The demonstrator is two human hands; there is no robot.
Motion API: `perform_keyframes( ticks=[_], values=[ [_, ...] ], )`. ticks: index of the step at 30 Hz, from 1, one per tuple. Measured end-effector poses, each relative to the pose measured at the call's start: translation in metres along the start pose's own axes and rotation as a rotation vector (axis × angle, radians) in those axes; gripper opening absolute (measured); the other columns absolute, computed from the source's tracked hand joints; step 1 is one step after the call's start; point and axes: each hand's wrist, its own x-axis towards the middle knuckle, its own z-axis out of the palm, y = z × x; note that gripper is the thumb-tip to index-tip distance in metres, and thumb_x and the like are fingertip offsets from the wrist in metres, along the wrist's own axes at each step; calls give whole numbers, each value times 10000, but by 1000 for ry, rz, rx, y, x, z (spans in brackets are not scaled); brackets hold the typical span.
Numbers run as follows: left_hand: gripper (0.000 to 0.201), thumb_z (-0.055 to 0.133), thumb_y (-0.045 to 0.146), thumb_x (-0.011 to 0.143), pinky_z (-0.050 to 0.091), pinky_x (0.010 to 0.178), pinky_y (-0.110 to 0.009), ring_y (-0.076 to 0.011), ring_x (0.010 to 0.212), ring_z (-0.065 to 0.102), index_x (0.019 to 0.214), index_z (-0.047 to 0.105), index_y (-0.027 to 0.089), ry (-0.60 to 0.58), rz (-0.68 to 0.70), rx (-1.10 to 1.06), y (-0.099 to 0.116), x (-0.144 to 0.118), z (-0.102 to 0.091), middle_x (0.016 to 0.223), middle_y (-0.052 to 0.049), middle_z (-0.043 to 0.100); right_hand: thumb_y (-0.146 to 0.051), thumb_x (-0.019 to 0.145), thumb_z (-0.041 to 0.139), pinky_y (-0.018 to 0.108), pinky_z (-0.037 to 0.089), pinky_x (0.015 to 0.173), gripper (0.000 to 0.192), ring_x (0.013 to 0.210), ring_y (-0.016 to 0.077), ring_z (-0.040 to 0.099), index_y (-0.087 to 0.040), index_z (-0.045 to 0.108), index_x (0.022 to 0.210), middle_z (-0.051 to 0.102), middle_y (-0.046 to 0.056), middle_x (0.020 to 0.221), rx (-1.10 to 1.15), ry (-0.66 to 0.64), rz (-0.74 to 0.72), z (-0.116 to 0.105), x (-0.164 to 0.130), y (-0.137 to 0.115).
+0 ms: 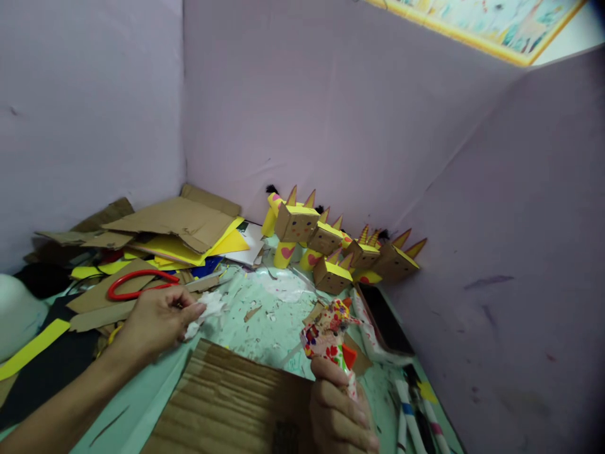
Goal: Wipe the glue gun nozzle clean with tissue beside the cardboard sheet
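Note:
My left hand is closed, thumb and fingertips pinching a crumpled white tissue just above the table. Right behind this hand lie the red-handled scissors. In my right hand, fingers wrapped round the handle, is a glue gun with a colourful flower pattern and an orange trigger; it is held upright. A sheet of corrugated cardboard lies in front of me between both hands, its right edge partly hidden by my right hand.
Several cardboard-and-yellow-paper animal figures stand along the back wall. Cardboard scraps and yellow paper are piled at the left. At the right are a dark phone-like slab and several markers. Small scraps litter the green tabletop.

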Motion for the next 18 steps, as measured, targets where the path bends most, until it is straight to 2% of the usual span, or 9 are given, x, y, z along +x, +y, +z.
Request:
perform_keyframes(
  ticks=[4,8,9,11,13,16,18],
  values=[
    [186,533,353,629,388,388,-232,-135,361,496,518,554,206,-97,76,-65,10,-12,6,391,17,536,-554,951,34,99,428,377,537,354,10,522,-200,361,714,547,-57,561,8,-105,103,4,11,7],
    [131,533,283,682,436,476,-237,-138,496,564,610,601,198,-122,232,-109,40,-31,28,560,3,597,-514,967,110,82,380,370,478,351,3,495,-197,367,717,541,-51,568,-27,-78,126,9,14,16],
    [113,523,237,711,446,522,-231,-133,556,577,650,610,197,-96,309,-122,48,-36,35,618,1,605,-484,973,144,78,351,360,449,340,3,479,-198,364,707,535,-54,553,-53,-64,126,10,13,17],
    [160,472,134,782,462,627,-225,-127,681,594,739,616,188,-27,593,-162,63,-46,50,728,-17,616,-420,980,175,81,292,346,412,308,4,421,-200,351,680,512,-64,507,-133,-3,118,10,10,20],
    [219,424,67,806,461,663,-226,-126,721,589,767,606,181,-74,734,-138,74,-53,61,765,-28,611,-381,982,175,92,265,345,403,289,9,352,-202,335,658,473,-73,468,-210,66,103,10,8,22],
    [227,387,46,800,427,596,-241,-135,657,547,688,529,183,-140,799,-43,80,-56,67,695,-20,564,-377,965,226,115,290,361,376,293,25,317,-207,332,647,415,-81,449,-294,61,111,11,10,23],
    [226,378,50,793,386,545,-251,-136,604,510,645,470,195,-143,818,-4,79,-55,68,646,-7,525,-415,953,284,139,319,388,360,314,37,337,-210,339,663,411,-88,461,-407,53,206,15,14,20]
  ],
)
